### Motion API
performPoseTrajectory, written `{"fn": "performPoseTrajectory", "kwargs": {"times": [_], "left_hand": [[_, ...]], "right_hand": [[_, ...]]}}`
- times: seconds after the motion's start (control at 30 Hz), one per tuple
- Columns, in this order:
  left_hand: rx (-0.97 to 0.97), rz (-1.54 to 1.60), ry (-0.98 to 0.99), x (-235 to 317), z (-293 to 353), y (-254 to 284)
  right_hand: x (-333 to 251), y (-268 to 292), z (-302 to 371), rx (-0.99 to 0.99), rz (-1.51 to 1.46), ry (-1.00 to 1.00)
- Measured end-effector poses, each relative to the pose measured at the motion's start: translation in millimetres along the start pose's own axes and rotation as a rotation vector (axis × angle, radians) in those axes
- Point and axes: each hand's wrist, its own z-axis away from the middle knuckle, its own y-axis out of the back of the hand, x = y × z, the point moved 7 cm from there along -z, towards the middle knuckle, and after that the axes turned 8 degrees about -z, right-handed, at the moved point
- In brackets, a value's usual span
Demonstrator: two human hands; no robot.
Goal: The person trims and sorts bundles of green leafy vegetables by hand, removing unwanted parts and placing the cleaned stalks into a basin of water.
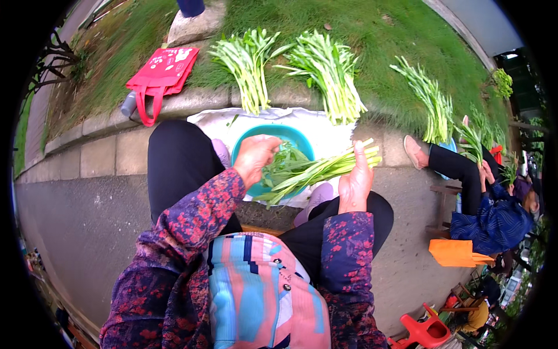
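Note:
In my right hand (356, 183) I hold a small bunch of long-stemmed leafy greens (325, 170), like water spinach. The pale stem ends point right and the leaves hang left over the basin. My left hand (257, 158) is closed, fingers curled together, above the left side of a teal plastic basin (301, 136); what is in its fingers, if anything, is hidden. Loose green leaves (286, 156) lie in the basin between my knees. Under the basin spreads a white cloth (212, 120).
Two larger bunches of greens, left (250, 70) and right (328, 75), lie across the grass and stone kerb (104, 123). A red tote bag (165, 71) sits at left. At right, a seated person (491, 224) handles greens, near an orange bag (456, 253) and a red stool (427, 328).

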Motion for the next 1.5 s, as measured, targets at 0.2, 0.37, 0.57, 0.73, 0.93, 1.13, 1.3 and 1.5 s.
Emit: {"fn": "performPoseTrajectory", "kwargs": {"times": [0.2,0.37,0.57,0.73,0.93,1.13,1.3,1.5], "left_hand": [[0.019,-0.69,-0.509,24.9,-6.2,24.6],[0.1,-1.079,-0.689,46.6,3.9,14.2],[-0.204,-0.826,-0.701,54.5,35.9,-35.2],[-0.31,-0.949,-0.791,36.7,47.4,-66.5],[-0.363,-0.965,-0.555,23.7,46.9,-65.4],[-0.197,-1.019,-0.544,36.8,46.4,-58.1],[-0.077,-1.204,-0.796,42.4,52.7,-60.8],[-0.039,-1.568,-0.807,22.1,49.7,-70.6]], "right_hand": [[-4.1,-18.6,4.2,-0.248,-0.098,-0.12],[-8.8,-39.0,17.1,-0.491,0.007,-0.154],[2.6,-47.2,28.7,-0.508,0.078,-0.231],[21.0,-49.3,35.9,-0.549,0.198,-0.286],[30.0,-48.4,40.7,-0.536,0.184,-0.411],[33.2,-40.9,36.3,-0.465,0.211,-0.414],[38.4,-37.9,36.1,-0.43,0.268,-0.389],[39.3,-48.8,42.2,-0.472,0.295,-0.387]]}}
